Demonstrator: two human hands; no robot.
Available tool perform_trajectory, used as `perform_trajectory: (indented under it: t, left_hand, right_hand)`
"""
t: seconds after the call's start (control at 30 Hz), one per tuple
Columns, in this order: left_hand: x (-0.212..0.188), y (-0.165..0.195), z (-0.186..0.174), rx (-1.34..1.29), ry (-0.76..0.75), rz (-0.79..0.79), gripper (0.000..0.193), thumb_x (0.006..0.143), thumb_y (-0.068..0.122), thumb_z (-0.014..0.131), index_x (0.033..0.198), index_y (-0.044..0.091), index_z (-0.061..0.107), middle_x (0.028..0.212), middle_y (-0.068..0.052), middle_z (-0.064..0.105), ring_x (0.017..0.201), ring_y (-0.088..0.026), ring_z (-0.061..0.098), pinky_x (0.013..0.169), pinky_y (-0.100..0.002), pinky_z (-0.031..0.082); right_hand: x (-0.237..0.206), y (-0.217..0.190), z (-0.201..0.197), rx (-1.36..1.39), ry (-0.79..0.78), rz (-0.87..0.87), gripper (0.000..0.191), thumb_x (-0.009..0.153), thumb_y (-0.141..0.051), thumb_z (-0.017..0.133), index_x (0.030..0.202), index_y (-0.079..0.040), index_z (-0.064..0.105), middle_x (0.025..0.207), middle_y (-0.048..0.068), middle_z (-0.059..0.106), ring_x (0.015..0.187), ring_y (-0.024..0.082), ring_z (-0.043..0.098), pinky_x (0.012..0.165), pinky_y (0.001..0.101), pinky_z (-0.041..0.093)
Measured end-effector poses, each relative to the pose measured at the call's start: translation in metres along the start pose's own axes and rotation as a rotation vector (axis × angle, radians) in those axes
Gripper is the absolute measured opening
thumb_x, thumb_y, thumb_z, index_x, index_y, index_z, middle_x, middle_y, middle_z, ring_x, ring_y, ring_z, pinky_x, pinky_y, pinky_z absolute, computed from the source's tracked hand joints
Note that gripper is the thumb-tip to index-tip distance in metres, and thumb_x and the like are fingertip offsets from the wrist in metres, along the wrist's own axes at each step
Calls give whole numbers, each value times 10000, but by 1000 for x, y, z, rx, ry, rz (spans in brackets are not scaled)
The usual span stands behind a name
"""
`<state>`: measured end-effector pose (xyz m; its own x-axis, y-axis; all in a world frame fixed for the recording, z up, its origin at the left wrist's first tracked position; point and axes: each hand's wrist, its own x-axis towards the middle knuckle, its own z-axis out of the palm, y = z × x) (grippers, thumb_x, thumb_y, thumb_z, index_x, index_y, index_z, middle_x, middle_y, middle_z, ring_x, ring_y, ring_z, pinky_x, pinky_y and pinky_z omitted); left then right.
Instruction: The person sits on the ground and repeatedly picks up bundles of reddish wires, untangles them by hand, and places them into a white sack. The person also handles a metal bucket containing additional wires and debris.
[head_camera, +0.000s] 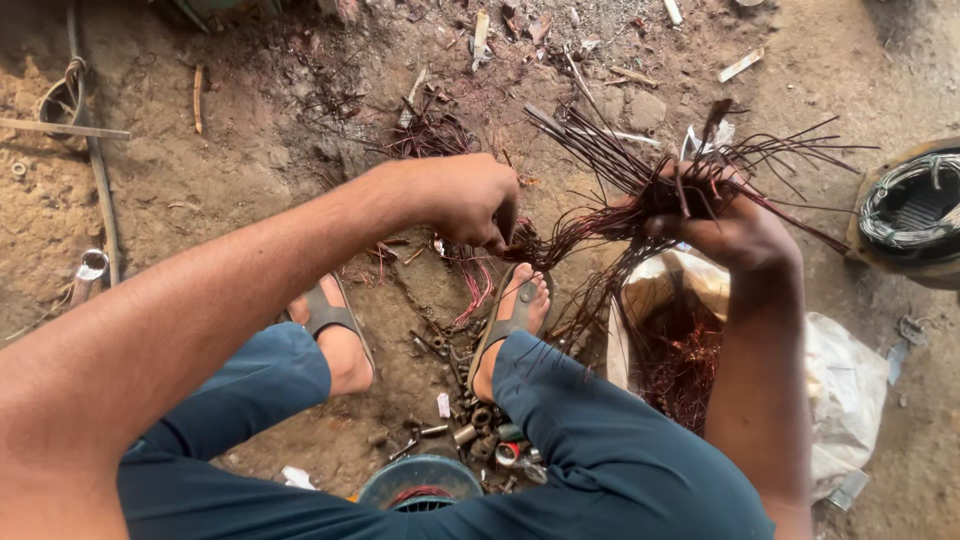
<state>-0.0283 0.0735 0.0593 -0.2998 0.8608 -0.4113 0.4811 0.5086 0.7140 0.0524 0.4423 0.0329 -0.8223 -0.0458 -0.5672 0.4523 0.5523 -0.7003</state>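
A tangled bundle of thin reddish-brown copper wire (620, 175) stretches between both hands above the dirt floor. My right hand (725, 215) is closed around the bundle's thick middle, with loose strands fanning out past it. My left hand (470, 200) pinches the wire's lower end near my foot. Below the right hand a white sack (840, 380) stands open, with more copper wire (680, 360) inside it.
My sandalled feet (510, 315) rest on the dirt (240, 180) among several small metal parts (480, 435). A motor stator with grey windings (915, 205) lies at the right edge. A round blue container (420, 480) sits between my knees. Scraps and sticks litter the far ground.
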Motion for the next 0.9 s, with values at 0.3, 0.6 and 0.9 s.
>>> perform_trajectory:
  t: [0.3,0.6,0.9]
  left_hand:
    - [4,-21,25,-11,523,23,108,882,110,730,906,16,777,883,-195,705,868,-367,685,779,-457,548]
    - [0,-14,34,-181,728,133,107,858,32,710,943,34,776,899,-135,664,840,-300,662,725,-412,531]
    - [18,-62,1,-218,1047,-60,127,1027,77,636,955,86,740,922,-73,725,815,-221,687,712,-348,560]
  right_hand:
    - [-6,-23,17,151,130,67,757,633,-452,893,1293,-151,675,1228,80,756,1196,268,665,1091,461,462]
    - [11,-24,14,417,-71,-317,527,806,-383,883,1148,-43,670,991,80,698,976,223,669,927,439,574]
    - [20,-7,17,333,41,-133,439,814,-287,830,1160,-53,696,1019,71,756,971,199,712,900,393,596]
